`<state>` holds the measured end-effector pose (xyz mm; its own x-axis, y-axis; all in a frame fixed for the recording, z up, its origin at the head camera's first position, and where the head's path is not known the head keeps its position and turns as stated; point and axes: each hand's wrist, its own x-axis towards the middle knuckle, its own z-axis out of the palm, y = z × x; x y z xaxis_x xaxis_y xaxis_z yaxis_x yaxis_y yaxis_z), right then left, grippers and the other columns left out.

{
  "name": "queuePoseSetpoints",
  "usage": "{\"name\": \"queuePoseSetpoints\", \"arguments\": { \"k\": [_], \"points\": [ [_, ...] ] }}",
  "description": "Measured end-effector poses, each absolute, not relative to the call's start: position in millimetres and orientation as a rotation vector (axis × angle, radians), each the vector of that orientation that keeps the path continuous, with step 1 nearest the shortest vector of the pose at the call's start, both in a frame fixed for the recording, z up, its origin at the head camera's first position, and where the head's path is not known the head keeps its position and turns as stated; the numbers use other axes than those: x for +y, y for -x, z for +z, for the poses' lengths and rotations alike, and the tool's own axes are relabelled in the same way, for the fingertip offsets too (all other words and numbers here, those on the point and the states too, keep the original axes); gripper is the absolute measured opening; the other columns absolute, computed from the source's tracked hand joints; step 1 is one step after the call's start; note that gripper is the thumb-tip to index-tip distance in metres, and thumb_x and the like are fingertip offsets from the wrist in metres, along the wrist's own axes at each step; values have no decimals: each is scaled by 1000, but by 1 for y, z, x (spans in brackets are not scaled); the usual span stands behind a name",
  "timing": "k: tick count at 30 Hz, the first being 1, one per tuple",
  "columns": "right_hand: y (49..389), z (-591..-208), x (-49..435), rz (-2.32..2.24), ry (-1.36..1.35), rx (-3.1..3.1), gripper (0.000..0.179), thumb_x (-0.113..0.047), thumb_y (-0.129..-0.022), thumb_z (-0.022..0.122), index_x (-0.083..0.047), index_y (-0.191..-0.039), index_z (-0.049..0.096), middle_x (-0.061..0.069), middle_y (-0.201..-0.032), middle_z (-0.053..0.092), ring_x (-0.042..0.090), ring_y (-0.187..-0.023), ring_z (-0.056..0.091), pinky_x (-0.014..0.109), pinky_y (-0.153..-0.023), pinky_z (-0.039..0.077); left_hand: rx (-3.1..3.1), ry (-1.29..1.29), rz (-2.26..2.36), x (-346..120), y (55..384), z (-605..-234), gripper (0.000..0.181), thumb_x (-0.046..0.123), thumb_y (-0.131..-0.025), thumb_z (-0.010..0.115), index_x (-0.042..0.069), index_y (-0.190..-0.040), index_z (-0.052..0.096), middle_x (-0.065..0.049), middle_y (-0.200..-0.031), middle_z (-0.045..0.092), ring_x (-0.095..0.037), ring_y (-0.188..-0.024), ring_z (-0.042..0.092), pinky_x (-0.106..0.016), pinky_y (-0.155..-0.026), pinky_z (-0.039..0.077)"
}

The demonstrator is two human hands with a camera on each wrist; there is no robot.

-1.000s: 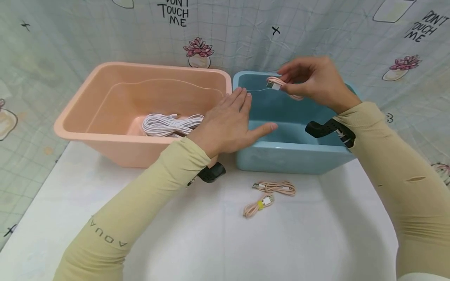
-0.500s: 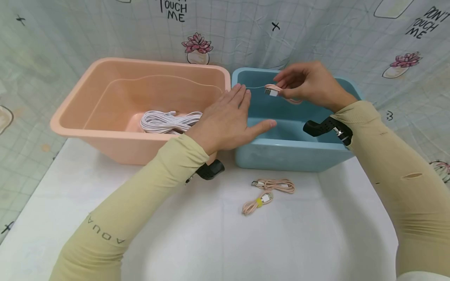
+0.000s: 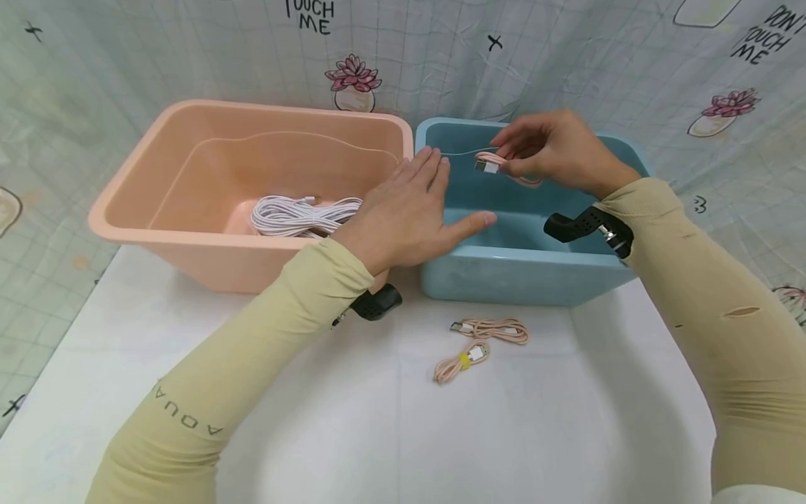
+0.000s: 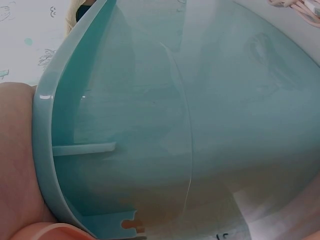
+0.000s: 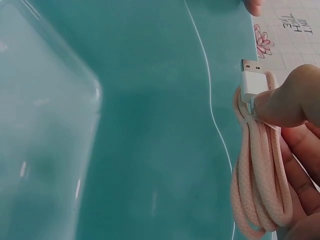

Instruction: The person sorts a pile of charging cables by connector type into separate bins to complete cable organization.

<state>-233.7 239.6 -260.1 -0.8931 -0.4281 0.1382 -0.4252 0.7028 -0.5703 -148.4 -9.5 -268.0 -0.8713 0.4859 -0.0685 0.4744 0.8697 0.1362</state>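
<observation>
My right hand pinches a coiled pink USB cable between thumb and fingers, over the blue bin. Its white USB plug points up past the thumb in the right wrist view. My left hand lies with straight fingers over the spot where the blue bin and the peach bin meet, thumb spread out over the blue one. Inside the peach bin sits a coil of white cable, partly covered by my left hand.
Two more coiled pink cables lie on the white table in front of the blue bin: one cable behind, and another cable with a yellow tie. A printed curtain hangs behind the bins.
The view has tilted slightly, so everything sits a little higher in the picture. The right hand with its cable has lowered slightly relative to the blue bin; the left hand keeps its place.
</observation>
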Motion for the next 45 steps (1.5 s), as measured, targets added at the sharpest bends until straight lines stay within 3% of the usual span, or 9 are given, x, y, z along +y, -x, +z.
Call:
{"name": "queuePoseSetpoints", "arguments": {
  "k": [4,10,14,23,30,45],
  "points": [
    [234,-260,239,-954,717,2905,29,-23,-88,72,-13,-115,70,-5,-94,69,7,-77,66,16,-59,54,2938,-755,169,-9,149,-268,104,84,-86,13,9,-157,3,-6,-167,-3,-20,-156,-7,-36,-129,1],
    [234,-260,240,-956,713,2907,32,-14,-87,71,-10,-119,68,10,-106,71,0,-86,67,7,-73,53,2948,-772,175,-9,148,-269,103,83,-87,14,8,-157,5,-7,-167,0,-21,-156,-5,-36,-129,3],
    [233,-260,240,-957,710,2902,33,-14,-87,71,-10,-120,68,13,-109,70,-1,-87,68,6,-75,53,2954,-777,191,-9,148,-269,103,83,-86,15,8,-157,7,-8,-167,2,-21,-156,-3,-37,-129,4],
    [233,-255,237,-989,723,2894,33,-18,-86,74,-10,-118,68,8,-106,72,1,-88,68,8,-76,53,2952,-765,179,-12,147,-265,104,83,-86,14,8,-157,6,-8,-167,0,-21,-156,-4,-37,-129,3],
    [226,-250,233,-1061,779,2881,33,-17,-85,75,-9,-116,69,-10,-96,71,2,-87,69,9,-75,54,2935,-760,180,-10,148,-266,104,84,-86,13,9,-157,5,-7,-167,-1,-21,-156,-4,-37,-129,4],
    [200,-234,225,-1113,914,2889,29,-14,-84,75,-16,-113,72,-7,-96,73,5,-89,70,12,-74,55,2936,-766,185,-9,145,-266,104,84,-86,13,9,-157,5,-7,-167,0,-21,-156,-4,-37,-129,3]
  ]
}}
